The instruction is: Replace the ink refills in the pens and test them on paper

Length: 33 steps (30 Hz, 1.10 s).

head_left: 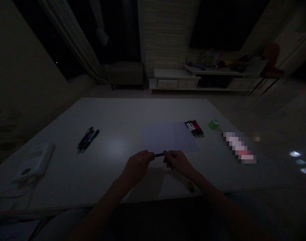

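A: Where is the dark pen (158, 155)?

B: Right between the two hands, held nearly level above the table (112, 113).

A: What is the left hand (140, 162) doing?

B: It's closed, thumb and fingers pinching one end of the pen.

A: And the right hand (178, 160)?

B: Also closed, its fingertips bent in on the other end. The lower fingers are too dark to make out.

A: What's nearest to them?

B: A sheet of paper (158, 135) lies just beyond both hands, its right part covered in small marks. Under the right forearm sits a small object (190, 186), too dim to name.

A: Further out?

B: Beyond the right hand, a row of pens (195, 129) lies side by side at the paper's edge, with a green box (213, 124) just past it. Well to the left hand's left is a bunch of pens (87, 140), and farther left a white package (36, 160).

A: Past the table?

B: Far ahead of the hands stands a low cabinet (178, 78).
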{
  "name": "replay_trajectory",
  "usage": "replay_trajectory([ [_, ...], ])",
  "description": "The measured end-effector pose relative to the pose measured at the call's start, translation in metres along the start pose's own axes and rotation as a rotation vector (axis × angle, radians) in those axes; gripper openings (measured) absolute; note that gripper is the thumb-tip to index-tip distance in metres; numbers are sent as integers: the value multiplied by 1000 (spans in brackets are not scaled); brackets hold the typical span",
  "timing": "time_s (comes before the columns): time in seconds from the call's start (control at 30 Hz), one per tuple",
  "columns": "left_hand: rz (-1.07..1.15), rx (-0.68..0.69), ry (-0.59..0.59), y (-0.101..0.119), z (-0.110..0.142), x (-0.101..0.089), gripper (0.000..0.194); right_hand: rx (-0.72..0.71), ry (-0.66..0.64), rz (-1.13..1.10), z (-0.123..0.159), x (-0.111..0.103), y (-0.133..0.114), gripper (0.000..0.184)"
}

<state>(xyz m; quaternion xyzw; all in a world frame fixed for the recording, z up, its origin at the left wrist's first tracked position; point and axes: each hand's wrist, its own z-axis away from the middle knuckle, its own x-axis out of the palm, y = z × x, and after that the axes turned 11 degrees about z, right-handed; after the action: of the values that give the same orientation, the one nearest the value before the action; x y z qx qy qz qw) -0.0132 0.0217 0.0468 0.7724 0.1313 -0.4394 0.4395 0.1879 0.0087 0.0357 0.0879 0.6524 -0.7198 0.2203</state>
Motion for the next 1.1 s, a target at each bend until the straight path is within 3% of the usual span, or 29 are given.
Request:
replay_trajectory([
  [0.33, -52, 18, -23, 0, 0, 8, 17, -89, 39, 37, -1, -1, 1, 31],
  [0.47, -73, 25, -29, 0, 0, 9, 15, -23, -17, 27, -1, -2, 0, 38],
  [0.57, -77, 17, -39, 1, 0, 11, 15, -52, -6, 11, 0, -2, -1, 28],
  [0.7, -79, 2, -50, 2, 0, 13, 16, -24, -47, 14, 0, -3, -1, 32],
  [0.8, -78, -3, -63, 3, 0, 13, 16, -59, -18, 25, 0, -3, -1, 27],
  [0.93, -86, -13, -63, 3, 0, 13, 15, -6, -53, 25, -2, -2, 1, 36],
  [1.1, -88, -15, -75, 1, 0, 14, 16, -54, -15, 23, -3, -1, 3, 28],
])
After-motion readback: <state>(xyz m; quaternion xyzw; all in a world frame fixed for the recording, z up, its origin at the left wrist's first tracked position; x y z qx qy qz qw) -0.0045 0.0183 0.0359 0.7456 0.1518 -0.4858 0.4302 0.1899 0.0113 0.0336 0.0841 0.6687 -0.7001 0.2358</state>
